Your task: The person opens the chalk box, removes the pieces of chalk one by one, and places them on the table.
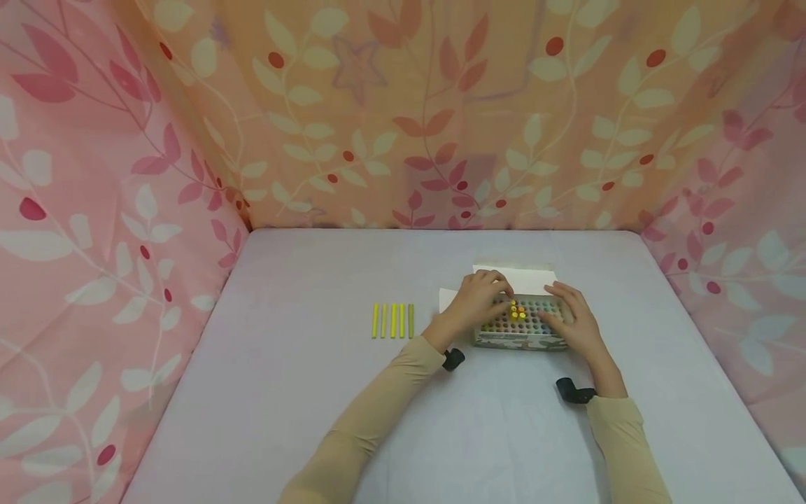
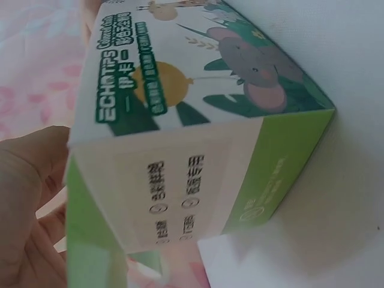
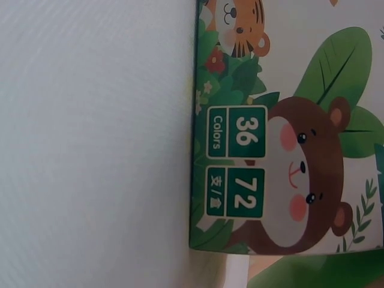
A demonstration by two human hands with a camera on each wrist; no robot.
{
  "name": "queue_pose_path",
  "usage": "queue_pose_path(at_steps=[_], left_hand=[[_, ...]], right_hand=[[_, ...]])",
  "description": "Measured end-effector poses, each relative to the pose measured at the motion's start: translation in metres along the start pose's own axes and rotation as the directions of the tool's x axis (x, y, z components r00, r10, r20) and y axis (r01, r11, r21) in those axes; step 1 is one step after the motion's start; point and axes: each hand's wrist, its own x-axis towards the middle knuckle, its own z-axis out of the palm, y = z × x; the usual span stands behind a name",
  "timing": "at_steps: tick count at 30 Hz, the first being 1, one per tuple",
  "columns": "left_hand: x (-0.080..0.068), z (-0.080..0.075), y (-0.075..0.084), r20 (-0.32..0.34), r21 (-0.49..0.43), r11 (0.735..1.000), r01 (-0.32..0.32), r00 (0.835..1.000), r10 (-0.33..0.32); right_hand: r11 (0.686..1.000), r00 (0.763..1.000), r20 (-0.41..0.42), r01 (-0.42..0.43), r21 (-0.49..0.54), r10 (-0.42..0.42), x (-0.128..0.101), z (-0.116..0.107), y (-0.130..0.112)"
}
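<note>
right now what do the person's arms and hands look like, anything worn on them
Both arms wear long, close-fitting beige sleeves that end at the wrists. A small black wrist-mounted camera sits below the left hand, and another on the right wrist below the right hand. Both hands are bare: no gloves, and no rings or watch can be made out. No cables show.

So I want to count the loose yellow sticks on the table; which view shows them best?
The head view: five yellow sticks lie side by side, left of the box under both hands. Both wrist views show only the box's printed sides, no sticks.
</note>
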Motion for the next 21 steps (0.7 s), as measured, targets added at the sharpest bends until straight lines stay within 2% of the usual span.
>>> queue_pose_path(at_steps=[14,21], left_hand=[[0.003,0.014,-0.001,0.034,0.007,1.000,0.015,0.999,-0.015],[0.004,0.015,-0.001,0.026,-0.003,1.000,0.017,1.000,-0.016]], right_hand=[[1.000,1.000,0.004,-0.014,-0.016,0.014,-0.001,0.001,0.000],[1.000,1.000,0.004,-0.013,-0.018,0.013,0.000,0.001,0.000]])
